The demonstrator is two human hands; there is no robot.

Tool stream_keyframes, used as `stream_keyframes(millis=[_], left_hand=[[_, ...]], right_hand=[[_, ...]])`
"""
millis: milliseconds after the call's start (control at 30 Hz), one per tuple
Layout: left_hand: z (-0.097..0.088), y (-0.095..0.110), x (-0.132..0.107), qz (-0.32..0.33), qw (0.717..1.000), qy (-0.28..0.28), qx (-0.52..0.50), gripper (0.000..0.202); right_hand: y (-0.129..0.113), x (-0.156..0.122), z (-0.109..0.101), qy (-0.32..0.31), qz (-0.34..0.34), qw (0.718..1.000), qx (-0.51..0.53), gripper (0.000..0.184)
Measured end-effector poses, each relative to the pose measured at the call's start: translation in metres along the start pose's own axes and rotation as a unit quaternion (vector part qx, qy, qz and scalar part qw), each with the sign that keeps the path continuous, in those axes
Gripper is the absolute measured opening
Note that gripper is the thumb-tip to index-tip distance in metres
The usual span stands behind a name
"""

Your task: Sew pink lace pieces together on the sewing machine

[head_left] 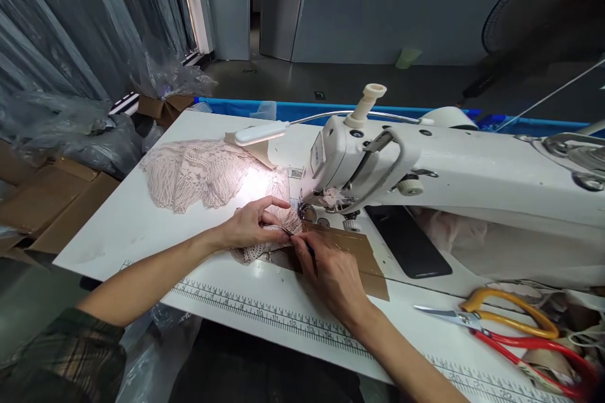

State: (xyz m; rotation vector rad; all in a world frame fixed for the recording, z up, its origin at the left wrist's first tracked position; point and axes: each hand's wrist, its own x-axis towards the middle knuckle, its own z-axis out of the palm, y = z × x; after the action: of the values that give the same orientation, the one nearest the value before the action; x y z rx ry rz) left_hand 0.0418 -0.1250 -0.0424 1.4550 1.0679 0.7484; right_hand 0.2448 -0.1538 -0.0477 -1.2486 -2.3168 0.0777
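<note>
Pale pink lace fabric (198, 170) spreads over the left of the white sewing table and runs up to the sewing machine's needle area, brightly lit there. My left hand (253, 225) lies on the lace just left of the presser foot, thumb and fingers closed on its edge. My right hand (331, 264) meets it from the right, its fingers closed around a small, thin, dark tool (286, 232). The tool's tip points at the left fingertips; most of it is hidden, so its exact kind is unclear. The white sewing machine (373, 164) stands just behind both hands.
A brown board (368, 261) lies under the right hand, with a black phone (409, 242) beyond it. Scissors (510, 321) with orange and red handles lie at right. A printed ruler (255, 312) runs along the table's front. Cardboard boxes (51, 201) stand left.
</note>
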Motion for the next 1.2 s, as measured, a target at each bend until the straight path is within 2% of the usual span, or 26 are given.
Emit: stream_keyframes(millis=[367, 600, 867, 967, 1100, 1200], left_hand=[[0.001, 0.000, -0.001, 0.004, 1.000, 0.011, -0.009, 0.063], [0.001, 0.001, -0.003, 0.016, 1.000, 0.013, -0.014, 0.066], [0.002, -0.001, -0.002, 0.017, 1.000, 0.017, -0.004, 0.063], [0.001, -0.002, -0.002, 0.014, 1.000, 0.023, -0.005, 0.064], [0.002, -0.005, -0.001, 0.011, 1.000, 0.023, 0.001, 0.067], [0.001, -0.004, 0.000, 0.014, 1.000, 0.021, -0.016, 0.069]], right_hand=[[-0.002, 0.002, 0.001, -0.016, 0.030, 0.999, -0.008, 0.061], [-0.004, 0.001, 0.008, -0.019, 0.057, 0.998, 0.026, 0.060], [-0.002, 0.002, -0.001, -0.064, 0.064, 0.993, 0.079, 0.055], [-0.003, 0.004, -0.001, -0.078, 0.064, 0.993, 0.062, 0.057], [-0.006, 0.005, 0.008, -0.063, 0.080, 0.994, 0.026, 0.061], [-0.008, 0.006, 0.011, -0.048, 0.122, 0.989, 0.068, 0.061]])
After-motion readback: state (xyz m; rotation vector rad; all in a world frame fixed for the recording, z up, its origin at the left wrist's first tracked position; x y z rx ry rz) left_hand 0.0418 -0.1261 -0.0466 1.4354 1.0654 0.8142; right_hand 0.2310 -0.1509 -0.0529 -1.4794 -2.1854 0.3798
